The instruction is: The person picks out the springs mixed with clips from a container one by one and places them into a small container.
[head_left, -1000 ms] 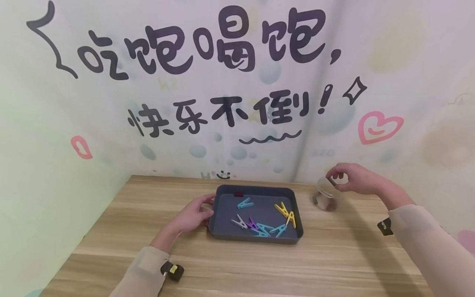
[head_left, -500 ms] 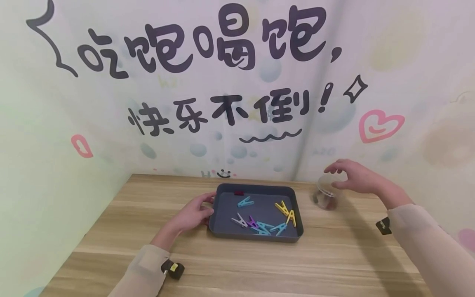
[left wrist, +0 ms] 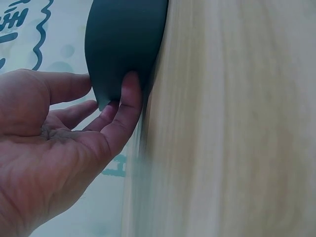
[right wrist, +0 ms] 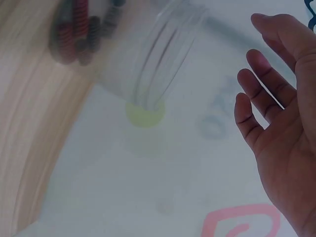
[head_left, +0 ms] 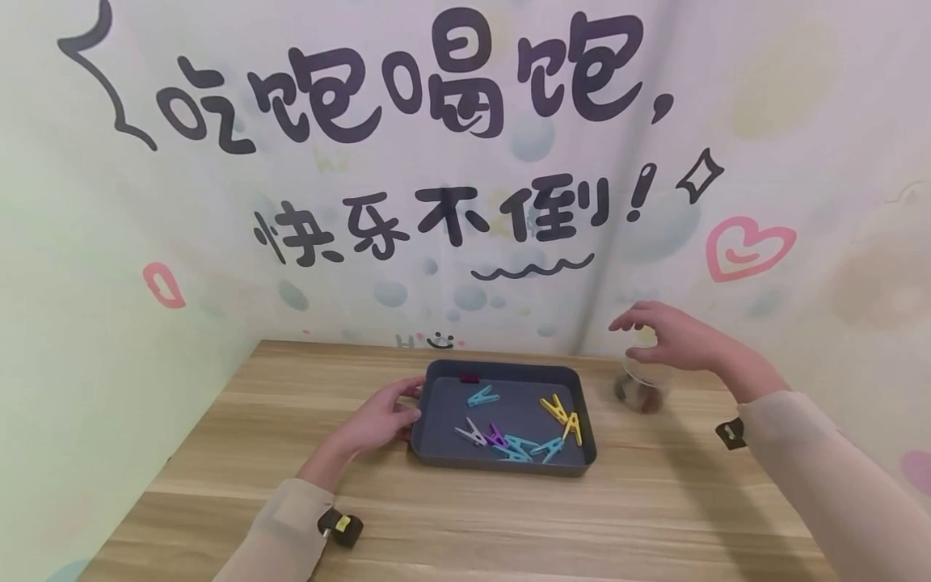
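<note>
My left hand point(head_left: 381, 416) holds the left end of a dark grey tray point(head_left: 502, 466), bent fingers point(left wrist: 129, 101) against its outer wall. In the tray lie several clothespins: a light blue one point(head_left: 483, 396), a grey one point(head_left: 471, 432), a purple one point(head_left: 497, 436), yellow ones point(head_left: 571, 428) and more blue ones point(head_left: 547, 449). Above a clear round jar point(head_left: 629, 380) hovers my right hand point(head_left: 680, 339), its fingers loosely spread and nothing in them. Red and dark coil springs point(right wrist: 81, 32) sit in the jar's bottom, as the right wrist view shows.
The wooden table point(head_left: 407, 525) reaches back to a wall covering point(head_left: 349, 307) with printed lettering. A small dark red piece point(head_left: 469, 378) is at the tray's back wall. The jar stands right of the tray, near the table's back edge.
My right hand held a coil spring over the jar a second ago and let it go. Since then that hand has opened wider and moved slightly up and left. The left hand stays put.
</note>
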Demonstrator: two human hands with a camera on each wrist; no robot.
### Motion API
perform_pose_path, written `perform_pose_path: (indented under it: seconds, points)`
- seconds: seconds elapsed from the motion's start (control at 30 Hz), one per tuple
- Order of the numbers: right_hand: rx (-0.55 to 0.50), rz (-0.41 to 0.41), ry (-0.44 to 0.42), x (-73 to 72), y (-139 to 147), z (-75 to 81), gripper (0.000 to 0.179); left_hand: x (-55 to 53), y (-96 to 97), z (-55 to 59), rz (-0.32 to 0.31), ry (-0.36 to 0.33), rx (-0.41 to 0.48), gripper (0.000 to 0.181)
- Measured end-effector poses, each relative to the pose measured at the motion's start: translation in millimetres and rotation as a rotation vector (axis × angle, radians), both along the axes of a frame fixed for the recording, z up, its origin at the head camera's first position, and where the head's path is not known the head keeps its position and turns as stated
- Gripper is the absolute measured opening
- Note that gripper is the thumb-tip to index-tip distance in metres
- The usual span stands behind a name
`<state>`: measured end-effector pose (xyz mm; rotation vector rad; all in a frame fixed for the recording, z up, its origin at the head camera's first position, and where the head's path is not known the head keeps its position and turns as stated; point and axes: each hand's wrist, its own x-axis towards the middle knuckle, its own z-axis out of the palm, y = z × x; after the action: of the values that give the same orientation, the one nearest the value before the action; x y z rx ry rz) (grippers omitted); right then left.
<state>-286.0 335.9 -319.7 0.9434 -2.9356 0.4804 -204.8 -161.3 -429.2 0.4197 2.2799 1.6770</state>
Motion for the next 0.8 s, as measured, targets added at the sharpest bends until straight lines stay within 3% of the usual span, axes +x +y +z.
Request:
perform_pose_path:
  seconds: [0.43, 0.8]
  points:
    - [0.006, 0.119, 0.024, -9.2, -43, 12.9, 0.037, -0.4, -0.9, -0.7, 0.001, 0.008, -0.012, 0.058]
    - [-0.008, 0.201, 0.029, -19.9, -78, 14.2, 0.037, -0.9, -0.7, -1.4, 0.007, -0.013, 0.014, 0.059]
